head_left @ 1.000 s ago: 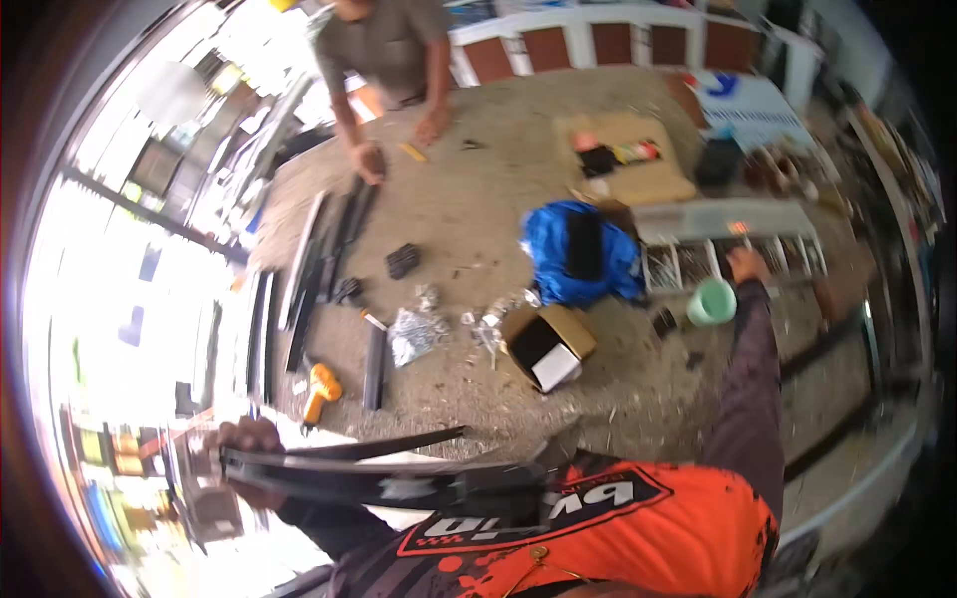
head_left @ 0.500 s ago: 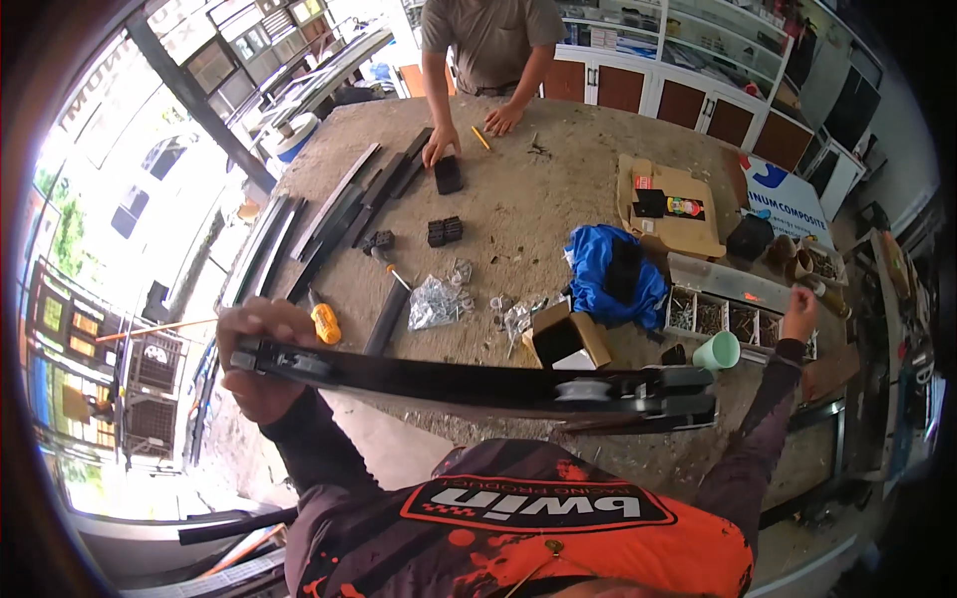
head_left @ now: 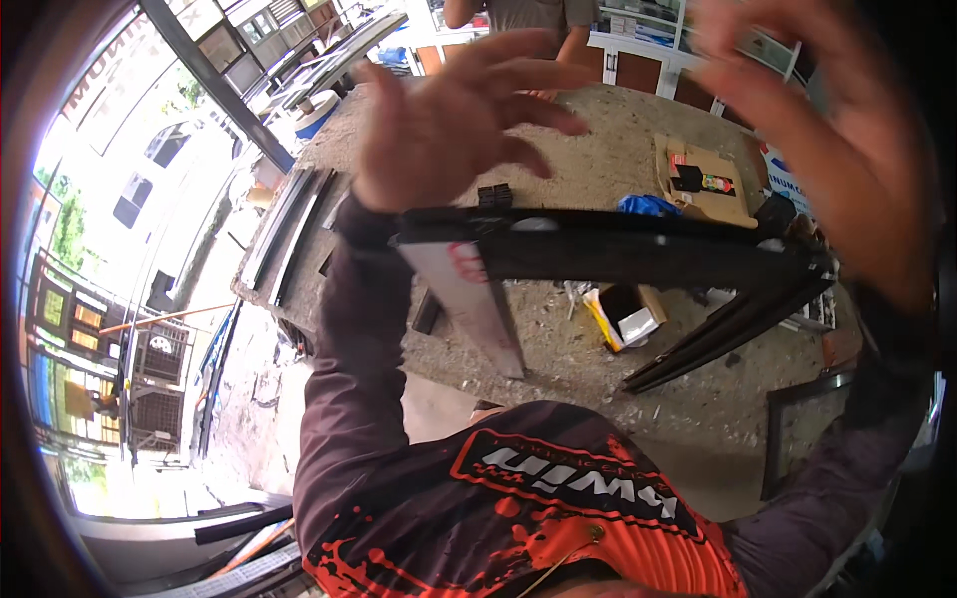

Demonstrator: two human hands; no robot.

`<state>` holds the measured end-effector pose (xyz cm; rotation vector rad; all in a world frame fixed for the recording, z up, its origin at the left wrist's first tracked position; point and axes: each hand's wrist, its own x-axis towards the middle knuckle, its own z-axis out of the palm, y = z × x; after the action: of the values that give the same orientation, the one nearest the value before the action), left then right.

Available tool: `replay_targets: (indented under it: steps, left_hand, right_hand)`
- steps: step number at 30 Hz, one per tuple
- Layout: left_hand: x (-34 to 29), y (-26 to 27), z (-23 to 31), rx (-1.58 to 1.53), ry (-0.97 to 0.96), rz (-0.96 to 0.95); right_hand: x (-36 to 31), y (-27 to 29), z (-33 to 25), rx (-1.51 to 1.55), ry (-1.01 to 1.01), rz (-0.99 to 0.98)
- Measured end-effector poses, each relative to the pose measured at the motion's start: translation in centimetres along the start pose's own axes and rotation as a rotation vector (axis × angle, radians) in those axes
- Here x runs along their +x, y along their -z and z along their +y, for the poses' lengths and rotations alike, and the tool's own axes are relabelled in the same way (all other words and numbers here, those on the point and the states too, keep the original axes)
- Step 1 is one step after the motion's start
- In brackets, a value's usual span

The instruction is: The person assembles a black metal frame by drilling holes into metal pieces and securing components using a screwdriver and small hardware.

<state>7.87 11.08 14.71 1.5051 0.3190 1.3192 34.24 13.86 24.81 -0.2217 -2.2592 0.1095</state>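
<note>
A black metal frame [head_left: 618, 247] stands on the workbench in front of me, its top rail level with my wrists. Its left upright [head_left: 461, 299] shows a pale face with a red mark, and its right upright [head_left: 733, 329] is dark and grooved. My left hand [head_left: 449, 130] is raised just above the rail's left end, fingers spread and holding nothing. Up at the right, beyond the rail's right end, is my right hand [head_left: 847, 130], blurred, thumb and fingers apart with nothing visible between them.
Beneath the rail sits an opened small box [head_left: 628, 317]. Behind it lie black blocks [head_left: 494, 194], a blue cloth [head_left: 648, 205] and a cardboard piece [head_left: 703, 184]. Dark metal bars [head_left: 289, 234] lie at the left edge. A co-worker [head_left: 533, 15] stands across the workbench [head_left: 598, 120].
My left hand has let go of the frame and risen. My right hand has lifted from beside the screw tray. The frame now shows upright with its two legs down.
</note>
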Motion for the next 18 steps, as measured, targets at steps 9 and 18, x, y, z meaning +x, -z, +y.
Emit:
replay_targets:
  steps: [9, 18]
  left_hand:
    - [1.7, 0.9, -2.7, -0.325, 0.180, -0.210]
    - [-2.1, 1.8, -7.7, -0.358, 0.102, -0.006]
  right_hand:
    - [1.7, -5.9, -1.1, -0.083, -0.291, -0.236]
    - [-1.4, -7.4, -7.1, -0.248, -0.537, -0.274]
